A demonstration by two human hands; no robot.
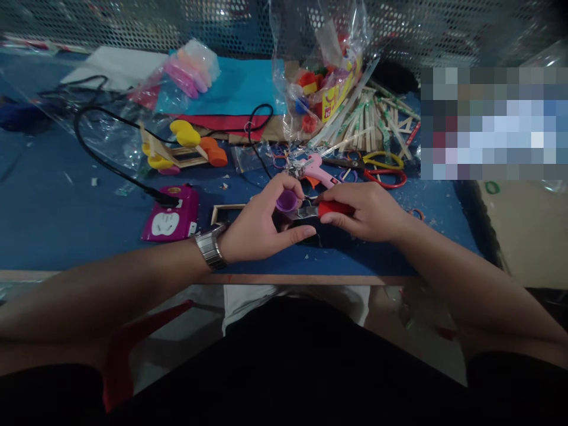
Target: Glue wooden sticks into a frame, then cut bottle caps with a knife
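My left hand (261, 225), with a metal watch (211, 247) at its wrist, curls its fingers round a small purple cup (286, 200). The cup's round mouth faces up toward me. In my right hand (366, 212) is a cutter (306, 213) with a red handle (336, 208), its metal part reaching left to just below the cup. Whether the metal touches the cup cannot be made out. Both hands are close together above the front part of the blue table (110, 260). Something dark lies under them, mostly hidden.
A magenta power socket (171, 214) with a black cable is on the left. Behind my hands are a pink glue gun (320, 170), scissors (384, 177) and a pile of sticks (368, 121). A stick model with yellow and orange pieces (184, 135) stands back left.
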